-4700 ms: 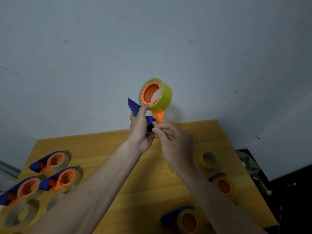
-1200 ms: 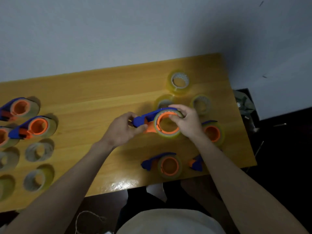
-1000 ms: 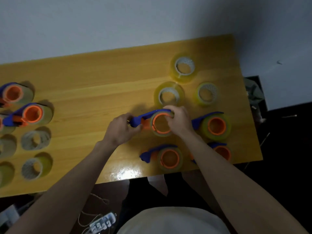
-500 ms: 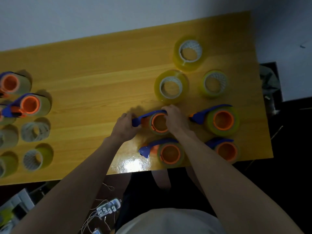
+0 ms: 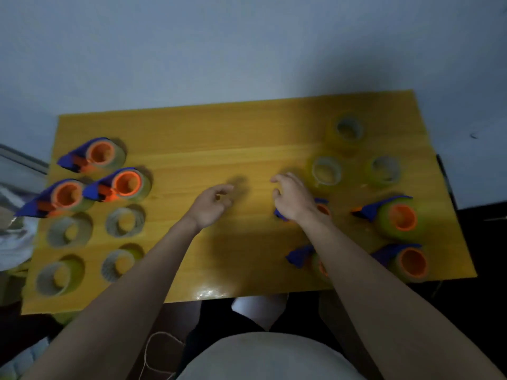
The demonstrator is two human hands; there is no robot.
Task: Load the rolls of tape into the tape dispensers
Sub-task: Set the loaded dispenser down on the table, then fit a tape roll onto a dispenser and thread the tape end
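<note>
Now We Reach for the Next Roll

From the head view, we see both our hands low over the middle of the yellow table [image 5: 247,133]. Our left hand [image 5: 212,205] holds nothing, and its fingers hang softly bent. Our right hand [image 5: 293,200] holds nothing too, with its fingers spread a little. Under its wrist lies a filled dispenser [image 5: 319,208], mostly hidden.

Three more filled dispensers sit near the right edge and the near right corner; one is the big green one [image 5: 397,216]. Three loose rolls lie toward the far right corner. The nearest roll [image 5: 326,171] is just beside our right fingers. Three more blue and orange dispensers [image 5: 124,185] sit by the left edge. Four loose rolls, like this one [image 5: 124,222], lie near the near left corner.

We think the next step is to pick a fresh roll and an empty dispenser. We should grab the roll by its outside, not by the sticky end. Then we push it straight onto the orange hub till it sits flat.

The picture is blurry. We cannot read any words or brand names on anything.
</note>
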